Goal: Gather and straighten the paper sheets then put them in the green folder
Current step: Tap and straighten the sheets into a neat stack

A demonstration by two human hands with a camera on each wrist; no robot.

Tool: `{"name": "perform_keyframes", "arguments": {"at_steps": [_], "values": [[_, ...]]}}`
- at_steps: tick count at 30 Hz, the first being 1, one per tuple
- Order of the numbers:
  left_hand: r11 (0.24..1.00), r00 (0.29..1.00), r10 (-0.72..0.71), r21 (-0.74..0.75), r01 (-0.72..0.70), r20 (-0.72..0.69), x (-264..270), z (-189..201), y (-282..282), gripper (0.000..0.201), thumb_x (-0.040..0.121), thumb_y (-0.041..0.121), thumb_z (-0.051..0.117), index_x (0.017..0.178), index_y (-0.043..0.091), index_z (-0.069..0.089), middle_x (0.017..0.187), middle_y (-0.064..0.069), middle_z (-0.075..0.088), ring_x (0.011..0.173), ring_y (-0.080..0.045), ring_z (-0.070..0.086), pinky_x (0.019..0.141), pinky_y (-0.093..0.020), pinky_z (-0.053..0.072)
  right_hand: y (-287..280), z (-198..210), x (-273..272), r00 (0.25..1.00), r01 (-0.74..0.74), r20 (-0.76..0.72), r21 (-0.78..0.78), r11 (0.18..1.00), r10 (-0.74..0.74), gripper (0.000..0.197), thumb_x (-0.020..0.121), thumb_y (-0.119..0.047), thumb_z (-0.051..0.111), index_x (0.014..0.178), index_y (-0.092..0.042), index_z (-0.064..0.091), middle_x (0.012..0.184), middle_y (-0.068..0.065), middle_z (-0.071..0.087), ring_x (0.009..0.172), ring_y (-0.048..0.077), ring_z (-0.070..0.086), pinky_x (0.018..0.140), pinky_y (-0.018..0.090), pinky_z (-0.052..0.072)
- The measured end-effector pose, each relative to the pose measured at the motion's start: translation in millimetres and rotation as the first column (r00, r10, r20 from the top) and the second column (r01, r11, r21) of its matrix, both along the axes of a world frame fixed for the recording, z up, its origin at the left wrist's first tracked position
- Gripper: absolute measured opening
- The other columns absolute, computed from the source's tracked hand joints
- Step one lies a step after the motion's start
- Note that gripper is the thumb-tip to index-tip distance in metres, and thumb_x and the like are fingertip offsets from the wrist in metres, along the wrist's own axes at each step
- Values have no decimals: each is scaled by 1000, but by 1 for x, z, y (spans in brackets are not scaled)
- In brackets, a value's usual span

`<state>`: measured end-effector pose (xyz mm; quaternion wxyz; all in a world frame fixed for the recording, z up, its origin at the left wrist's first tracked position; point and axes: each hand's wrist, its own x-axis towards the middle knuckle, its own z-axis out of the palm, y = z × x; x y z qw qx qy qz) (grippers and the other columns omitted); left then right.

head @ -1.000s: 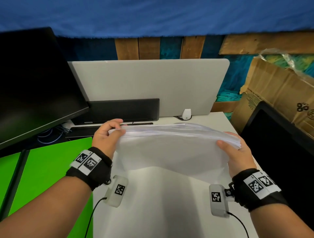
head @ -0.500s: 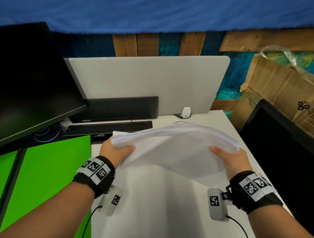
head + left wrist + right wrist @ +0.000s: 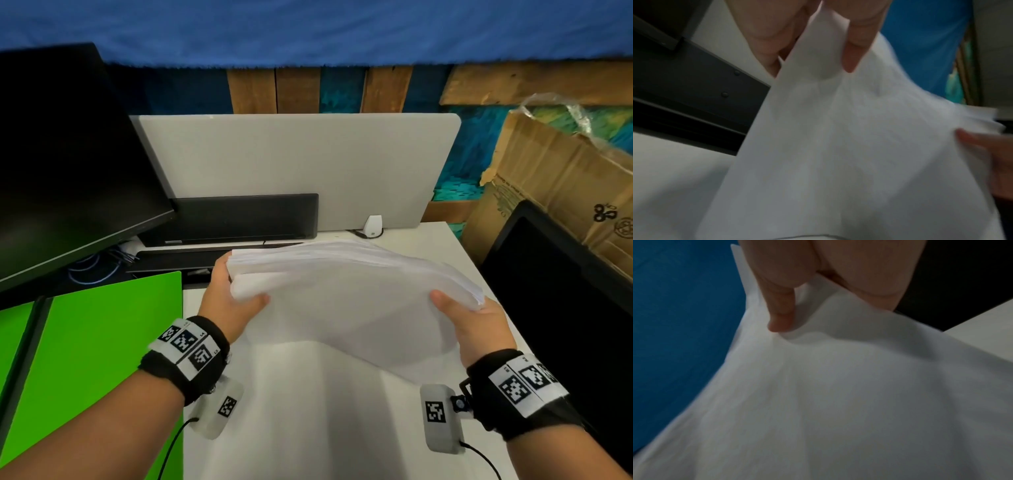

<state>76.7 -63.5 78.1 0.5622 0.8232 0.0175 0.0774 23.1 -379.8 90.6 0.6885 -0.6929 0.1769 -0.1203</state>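
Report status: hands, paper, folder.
Left hand and right hand each grip a side of the paper stack, held above the desk. Green folder lies to the left, nothing on it. Path unobstructed.

Both forearms reaching forward, banded at the wrists, left hand [image 3: 230, 301] gripping the left edge of the sheets [image 3: 346, 294], thumb on the near face, right hand [image 3: 476, 325] gripping the right edge, thumb likewise on the near face
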Motion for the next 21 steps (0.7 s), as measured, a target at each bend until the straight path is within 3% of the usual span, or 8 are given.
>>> {"name": "perform_keyframes", "arguments": {"at_steps": [2,4,6,9,11,15,18,21], "values": [[998,999,38,-47,-37,17,3,0,6,38,70,2,75,102,19,62,90,12,67,80,4,63,81,-24,53,-3,7,-3,998,-32,51,2,999,32,14,81,-7,65,80,-21,64,56,-15,70,51,-4,64,51,12,49],[980,1000,18,-199,-17,0,2,6,10,35,69,-4,74,85,26,66,74,16,73,70,6,67,71,-19,55,-5,17,-7,992,-70,105,9,998,68,14,79,-10,66,77,-24,67,63,-19,72,63,0,68,61,16,51],[961,999,-49,-271,53,22,3,12,14,36,66,-9,73,85,20,67,74,11,74,71,1,69,67,-13,55,-10,20,-8,983,-105,158,29,994,99,9,67,-19,72,74,-25,74,72,-15,74,72,5,70,64,18,54],[992,998,-62,-107,62,9,1,12,8,38,63,-10,76,75,21,56,73,4,61,60,5,60,57,-3,45,-5,13,-7,989,-109,98,-44,993,113,13,66,-15,79,70,-26,75,72,1,74,73,18,70,69,27,55],[999,999,-20,-51,18,-29,-7,7,-2,39,64,-8,77,67,21,50,67,4,55,57,-2,53,49,-3,41,2,6,-8,996,-85,26,-108,991,88,26,72,-3,73,64,-27,74,68,2,70,72,27,64,71,36,50],[997,1000,-2,-83,3,3,-13,12,-7,38,61,-5,79,63,21,52,67,3,58,57,-3,55,51,-10,43,7,10,-13,999,-1,54,-100,995,6,30,75,2,69,57,-21,69,55,-11,67,53,4,60,62,29,46],[986,998,-30,-165,40,62,-10,20,1,43,56,-3,82,66,25,51,67,5,58,55,3,56,51,-7,44,2,16,-13,990,-3,140,-137,991,23,27,77,1,67,67,-24,66,62,-16,69,56,-4,62,58,18,50],[935,989,-125,-325,143,75,-10,22,3,41,40,20,82,67,37,56,74,14,66,71,-10,60,65,-21,52,2,13,-15,986,-36,156,-143,989,58,27,85,-5,59,69,-24,70,69,-14,69,65,-3,61,60,11,49]]}}
